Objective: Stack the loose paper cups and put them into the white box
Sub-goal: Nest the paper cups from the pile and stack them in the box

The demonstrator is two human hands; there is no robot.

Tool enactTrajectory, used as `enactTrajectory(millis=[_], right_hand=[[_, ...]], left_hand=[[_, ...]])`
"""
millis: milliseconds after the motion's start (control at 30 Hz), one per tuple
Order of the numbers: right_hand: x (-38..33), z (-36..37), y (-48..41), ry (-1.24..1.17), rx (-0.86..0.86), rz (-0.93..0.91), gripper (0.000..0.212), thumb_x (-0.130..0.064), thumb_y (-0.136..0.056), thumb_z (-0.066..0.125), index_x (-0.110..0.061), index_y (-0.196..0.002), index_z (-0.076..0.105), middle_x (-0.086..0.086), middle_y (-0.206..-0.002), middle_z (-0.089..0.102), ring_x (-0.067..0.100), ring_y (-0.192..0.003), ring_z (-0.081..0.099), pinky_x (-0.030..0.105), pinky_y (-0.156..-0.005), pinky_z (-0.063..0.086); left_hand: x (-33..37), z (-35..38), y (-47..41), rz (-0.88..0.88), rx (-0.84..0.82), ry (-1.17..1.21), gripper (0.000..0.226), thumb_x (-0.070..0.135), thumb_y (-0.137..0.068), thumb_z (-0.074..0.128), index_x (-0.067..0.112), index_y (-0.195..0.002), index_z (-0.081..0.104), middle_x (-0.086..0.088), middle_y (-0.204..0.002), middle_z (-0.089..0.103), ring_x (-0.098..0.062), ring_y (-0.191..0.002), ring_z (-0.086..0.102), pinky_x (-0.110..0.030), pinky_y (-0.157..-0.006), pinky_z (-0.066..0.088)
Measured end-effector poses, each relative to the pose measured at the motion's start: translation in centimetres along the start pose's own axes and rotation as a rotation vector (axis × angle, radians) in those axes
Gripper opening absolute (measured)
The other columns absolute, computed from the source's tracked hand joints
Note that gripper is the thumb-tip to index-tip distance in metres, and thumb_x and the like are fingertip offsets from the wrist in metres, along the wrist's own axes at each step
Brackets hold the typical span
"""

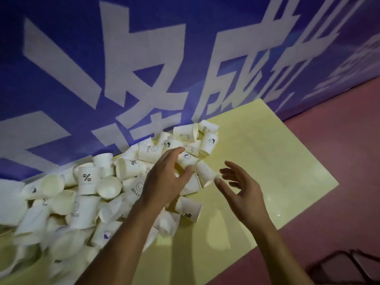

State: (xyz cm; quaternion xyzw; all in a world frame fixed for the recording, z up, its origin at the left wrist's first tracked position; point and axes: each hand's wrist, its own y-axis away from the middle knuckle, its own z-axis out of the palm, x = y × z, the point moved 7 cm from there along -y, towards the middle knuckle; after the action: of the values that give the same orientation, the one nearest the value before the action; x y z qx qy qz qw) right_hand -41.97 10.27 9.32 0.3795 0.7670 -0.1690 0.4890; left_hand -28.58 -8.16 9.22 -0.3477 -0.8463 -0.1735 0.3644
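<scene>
Head view: the paper cups lie in a loose, unstacked heap on the desk. The heap runs from 8 o'clock of the frame up to about 1 o'clock of frame centre, with its far edge against the banner. The cups are white. Most lie on their sides and a few stand mouth up or mouth down. Printed marks are legible on some, including a percent sign and the word HELLO. The lower left of the heap is blurred.

The left hand is over the centre of the heap. Its fingers are spread and nearly straight, pointing toward 1 o'clock. The fingertips are at the cups there, and no cup is enclosed in a grip.

The right hand is at 3 o'clock of the left hand, over bare desk. Its palm is turned inward and its fingers are relaxed, apart and holding nothing. The thumb tip is just beside the rim of a sideways cup at the heap's right edge. Contact cannot be confirmed.

A pale white object sits at 9 o'clock at the frame edge, too blurred to identify.

The desk top is pale yellow and glossy. The banner is blue with large white characters. Reddish floor lies at 3 o'clock, and a dark chair frame at 5 o'clock.
</scene>
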Motion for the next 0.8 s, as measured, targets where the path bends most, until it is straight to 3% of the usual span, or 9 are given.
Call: enactTrajectory(millis=[233, 400, 500, 667, 733, 800], right_hand=[[4.3, -1.5, -4.9, 0.016, -0.035, 0.060, 0.055, -0.043, -0.088, 0.078, -0.029, -0.138, 0.062, -0.019, -0.117, 0.071, -0.003, -0.108, 0.065, 0.023, -0.092, 0.053], [6.3, -1.7, -7.3, 0.016, -0.040, 0.087, 0.050, -0.042, -0.088, 0.078, -0.029, -0.134, 0.064, -0.020, -0.116, 0.071, -0.001, -0.109, 0.065, 0.024, -0.091, 0.054], [7.7, -1.4, -8.6, 0.028, -0.060, 0.115, 0.050, -0.042, -0.088, 0.077, -0.030, -0.134, 0.063, -0.020, -0.115, 0.071, -0.002, -0.107, 0.065, 0.023, -0.090, 0.054], [9.7, -0.4, -11.0, 0.028, -0.057, 0.211, 0.055, -0.049, -0.088, 0.076, -0.026, -0.136, 0.061, -0.017, -0.116, 0.069, 0.001, -0.103, 0.067, 0.022, -0.084, 0.054], [10.1, 0.4, -12.5, 0.028, -0.055, 0.245, 0.060, -0.053, -0.088, 0.075, -0.023, -0.137, 0.060, -0.013, -0.117, 0.069, 0.003, -0.101, 0.067, 0.016, -0.078, 0.050], [10.6, 1.5, -14.5, 0.046, -0.046, 0.304, 0.069, -0.059, -0.087, 0.073, -0.018, -0.140, 0.058, -0.006, -0.123, 0.068, 0.006, -0.102, 0.065, 0.020, -0.080, 0.046]], left_hand=[[0.3, 5.1, -11.6, 0.034, -0.079, -0.420, 0.077, 0.044, -0.087, 0.073, 0.020, -0.151, 0.038, 0.000, -0.156, 0.040, -0.022, -0.142, 0.038, -0.039, -0.111, 0.038], [-1.9, 8.3, -18.1, 0.052, -0.195, -0.635, 0.088, 0.030, -0.079, 0.079, 0.023, -0.153, 0.032, 0.000, -0.156, 0.039, -0.024, -0.142, 0.037, -0.042, -0.115, 0.033], [-3.3, 9.8, -20.2, 0.098, -0.229, -0.733, 0.083, 0.031, -0.081, 0.076, 0.027, -0.152, 0.033, 0.001, -0.151, 0.044, -0.024, -0.138, 0.042, -0.041, -0.113, 0.035], [-3.4, 10.0, -20.8, 0.115, -0.252, -0.725, 0.073, 0.030, -0.085, 0.073, 0.028, -0.148, 0.037, 0.001, -0.140, 0.056, -0.024, -0.125, 0.053, -0.039, -0.105, 0.040], [-2.4, 8.5, -20.0, 0.070, -0.197, -0.632, 0.075, 0.032, -0.084, 0.077, 0.027, -0.148, 0.038, 0.000, -0.141, 0.056, -0.026, -0.125, 0.054, -0.040, -0.102, 0.044], [-1.1, 6.3, -18.2, 0.022, -0.088, -0.467, 0.079, 0.036, -0.081, 0.083, 0.026, -0.146, 0.039, -0.001, -0.140, 0.056, -0.025, -0.125, 0.055, -0.039, -0.097, 0.048]])
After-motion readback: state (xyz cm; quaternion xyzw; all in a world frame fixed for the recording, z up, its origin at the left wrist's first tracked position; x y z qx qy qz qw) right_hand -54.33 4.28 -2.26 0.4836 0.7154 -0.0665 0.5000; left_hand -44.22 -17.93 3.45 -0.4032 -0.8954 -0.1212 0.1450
